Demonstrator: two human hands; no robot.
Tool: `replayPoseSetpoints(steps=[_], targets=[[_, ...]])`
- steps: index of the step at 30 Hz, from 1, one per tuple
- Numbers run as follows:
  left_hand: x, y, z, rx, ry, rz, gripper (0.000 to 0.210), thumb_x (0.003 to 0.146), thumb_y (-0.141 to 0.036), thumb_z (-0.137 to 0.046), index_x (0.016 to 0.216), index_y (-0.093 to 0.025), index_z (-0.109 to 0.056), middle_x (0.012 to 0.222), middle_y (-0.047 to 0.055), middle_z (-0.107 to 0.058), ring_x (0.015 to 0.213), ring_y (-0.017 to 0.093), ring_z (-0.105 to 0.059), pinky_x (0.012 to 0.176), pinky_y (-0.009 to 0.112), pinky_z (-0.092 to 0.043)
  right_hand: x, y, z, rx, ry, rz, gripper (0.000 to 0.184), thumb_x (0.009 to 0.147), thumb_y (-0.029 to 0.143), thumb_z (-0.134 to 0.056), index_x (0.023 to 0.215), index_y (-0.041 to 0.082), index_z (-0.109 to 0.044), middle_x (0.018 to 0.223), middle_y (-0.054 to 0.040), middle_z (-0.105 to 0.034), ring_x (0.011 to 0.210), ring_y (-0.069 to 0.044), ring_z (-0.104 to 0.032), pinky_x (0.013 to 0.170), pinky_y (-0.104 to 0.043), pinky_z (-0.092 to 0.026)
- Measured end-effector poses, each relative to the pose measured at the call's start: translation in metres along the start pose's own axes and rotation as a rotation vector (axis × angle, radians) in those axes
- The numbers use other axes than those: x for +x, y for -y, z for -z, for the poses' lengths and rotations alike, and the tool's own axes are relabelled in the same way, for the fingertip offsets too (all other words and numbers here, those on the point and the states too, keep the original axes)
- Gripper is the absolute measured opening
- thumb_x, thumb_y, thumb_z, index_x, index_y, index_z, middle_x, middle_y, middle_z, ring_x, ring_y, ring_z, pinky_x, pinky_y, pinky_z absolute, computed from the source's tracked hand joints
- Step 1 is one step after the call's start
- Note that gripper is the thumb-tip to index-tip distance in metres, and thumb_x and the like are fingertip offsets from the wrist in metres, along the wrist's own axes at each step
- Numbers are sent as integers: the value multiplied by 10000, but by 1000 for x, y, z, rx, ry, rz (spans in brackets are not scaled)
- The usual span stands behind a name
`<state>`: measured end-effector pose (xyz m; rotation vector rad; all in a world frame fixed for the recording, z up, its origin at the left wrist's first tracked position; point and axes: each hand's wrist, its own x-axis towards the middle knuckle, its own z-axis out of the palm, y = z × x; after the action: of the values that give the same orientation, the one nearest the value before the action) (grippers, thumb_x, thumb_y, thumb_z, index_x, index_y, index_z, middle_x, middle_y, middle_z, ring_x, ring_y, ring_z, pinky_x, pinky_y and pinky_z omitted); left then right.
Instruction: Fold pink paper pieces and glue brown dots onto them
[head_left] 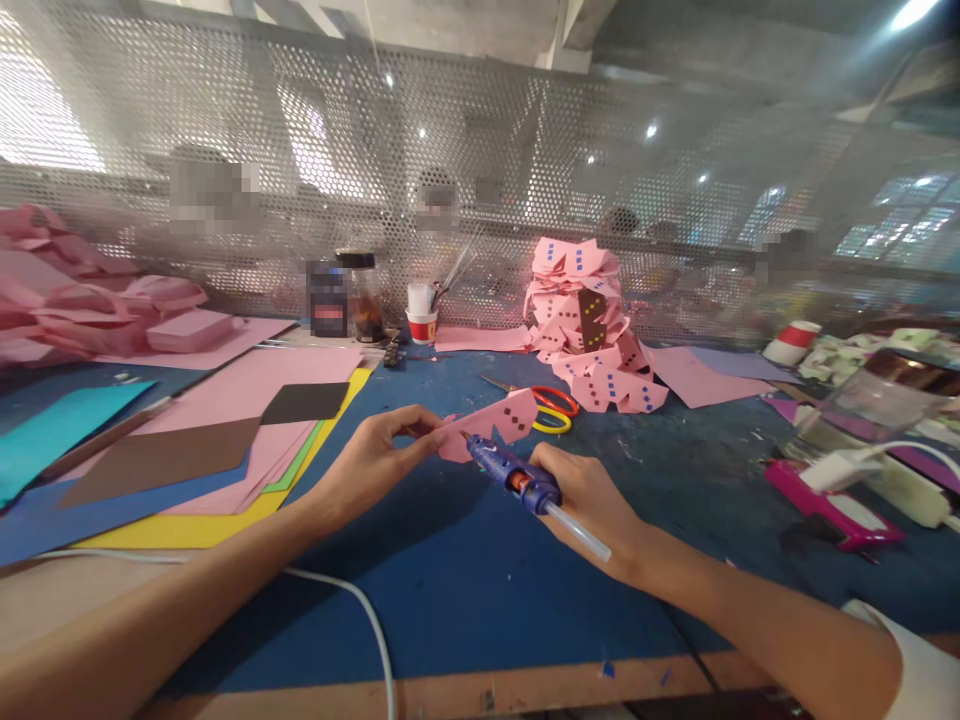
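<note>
My left hand [386,455] pinches the left end of a pink paper piece [495,420] marked with small dark squares, holding it above the blue table mat. In my right hand [581,500] is a blue glue gun [510,472], a clear glue stick jutting from its back. The gun's nozzle points at the pink piece near my left fingertips; whether it touches cannot be made out. Just behind the piece lie scissors [553,410] with red and yellow handles. Farther back stands a stack of folded pink pieces [581,320] with blue, brown and yellow squares.
Coloured sheets [172,455] lie at left, with a pink heap [67,290] behind. A lidded jar [367,300] and a red-white cup [422,325] stand before the perforated metal screen [480,130]. At right are a magenta device [832,505] and a clear container [862,400]. A white cable [367,600] crosses the front.
</note>
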<state>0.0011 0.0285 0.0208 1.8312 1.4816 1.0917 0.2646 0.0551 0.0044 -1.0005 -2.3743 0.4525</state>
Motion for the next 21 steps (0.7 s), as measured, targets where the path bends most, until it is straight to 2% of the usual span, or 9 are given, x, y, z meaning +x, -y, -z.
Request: replayPoseSetpoints(steps=[8, 17, 21], targets=[[-1, -3, -1, 29, -8, -18, 291, 900, -448, -569, 822, -185, -664, 817, -5, -676, 790, 163, -576, 715, 259, -404, 1, -2, -2, 14, 2, 28, 114, 810, 149, -547, 798, 213, -453, 724, 42, -565, 607, -111, -486, 571, -243, -250], [1, 2, 0, 1, -9, -28, 284, 896, -447, -567, 880, -185, -676, 865, 20, -696, 835, 188, -597, 746, 275, -422, 1, -3, -3, 78, -38, 40, 150, 834, 195, -613, 791, 207, -470, 723, 42, -549, 605, -105, -445, 581, -243, -290], [2, 4, 0, -19, -5, -17, 265, 894, -429, -573, 886, -187, -680, 866, 18, -700, 834, 185, -604, 758, 276, -427, 1, 2, -1, 153, -49, 26, 202, 879, 289, -609, 761, 203, -469, 677, 54, -505, 583, -95, -409, 562, -235, -310]])
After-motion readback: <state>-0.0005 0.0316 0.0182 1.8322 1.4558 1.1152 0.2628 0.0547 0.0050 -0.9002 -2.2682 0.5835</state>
